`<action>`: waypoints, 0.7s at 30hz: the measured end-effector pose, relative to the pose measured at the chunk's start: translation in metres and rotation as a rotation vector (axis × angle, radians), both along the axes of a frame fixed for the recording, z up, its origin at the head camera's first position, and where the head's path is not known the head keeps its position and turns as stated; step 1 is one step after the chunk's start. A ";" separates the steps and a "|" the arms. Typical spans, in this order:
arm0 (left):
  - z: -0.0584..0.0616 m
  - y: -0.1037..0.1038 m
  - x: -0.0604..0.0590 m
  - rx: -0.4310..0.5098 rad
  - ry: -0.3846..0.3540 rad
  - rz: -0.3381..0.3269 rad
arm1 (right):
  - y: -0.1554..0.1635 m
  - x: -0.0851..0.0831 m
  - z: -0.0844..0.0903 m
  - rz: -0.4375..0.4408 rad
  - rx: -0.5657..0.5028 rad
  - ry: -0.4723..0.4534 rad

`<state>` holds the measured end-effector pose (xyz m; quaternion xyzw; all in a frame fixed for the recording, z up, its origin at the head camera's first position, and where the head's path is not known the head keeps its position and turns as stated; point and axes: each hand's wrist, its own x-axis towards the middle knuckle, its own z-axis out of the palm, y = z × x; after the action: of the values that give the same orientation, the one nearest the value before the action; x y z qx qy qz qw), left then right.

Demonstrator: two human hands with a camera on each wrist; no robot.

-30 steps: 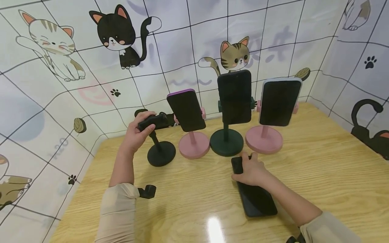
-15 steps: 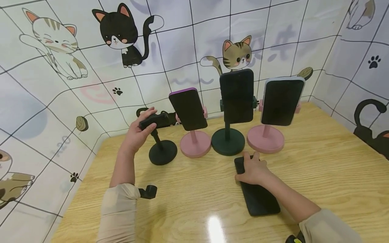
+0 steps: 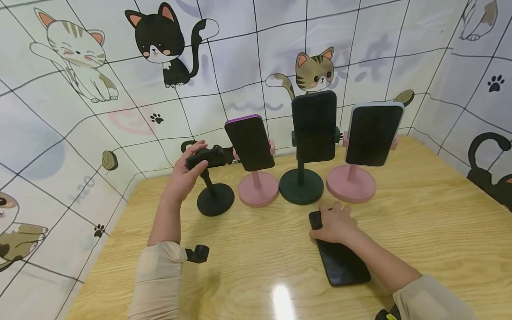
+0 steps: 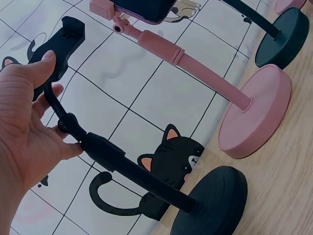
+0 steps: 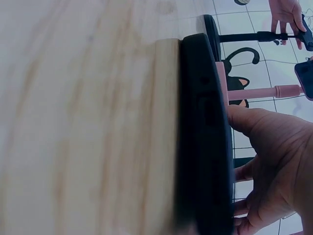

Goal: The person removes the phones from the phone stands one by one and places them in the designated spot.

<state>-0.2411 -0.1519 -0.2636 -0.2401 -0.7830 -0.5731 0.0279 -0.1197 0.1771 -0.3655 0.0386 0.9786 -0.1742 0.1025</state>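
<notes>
- The clamp (image 3: 206, 156) of the empty black stand (image 3: 215, 199) is gripped by the left hand (image 3: 185, 175), thumb on top and fingers curled beneath, as the left wrist view shows (image 4: 56, 51).
- The right hand (image 3: 335, 222) lies over the far end of the black phone (image 3: 342, 260), which lies flat on the worktop (image 3: 420, 231); the fingers are curled round its edges.
- The phone is judged stiff, smooth and rather slippery, with a glass face that could crack if dropped; it is best taken by its long edges, thumb on one side and fingers on the other, not by the screen.
- The stand looks light at its clamp and heavy at its base; its jointed neck may swing, so the clamp is best steadied while it is loaded.
- Beyond stand a pink stand (image 3: 258, 194), a dark green stand (image 3: 301, 186) and a second pink one (image 3: 351, 189), each bearing a phone.
- Against the earlier frames, little is altered: both grips are kept, and the phone has not been lifted.
</notes>
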 end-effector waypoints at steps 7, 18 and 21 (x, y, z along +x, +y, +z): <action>0.004 0.003 0.006 0.035 -0.025 0.008 | -0.001 -0.001 0.000 0.003 0.019 -0.023; -0.013 -0.001 -0.012 0.116 -0.017 0.028 | 0.000 -0.001 0.004 0.032 0.048 -0.027; -0.015 -0.002 -0.011 0.154 -0.015 0.051 | 0.000 0.000 0.004 0.046 0.053 -0.026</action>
<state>-0.2519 -0.1538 -0.2786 -0.2127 -0.7429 -0.6324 0.0549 -0.1202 0.1767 -0.3611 0.0212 0.9821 -0.1455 0.1182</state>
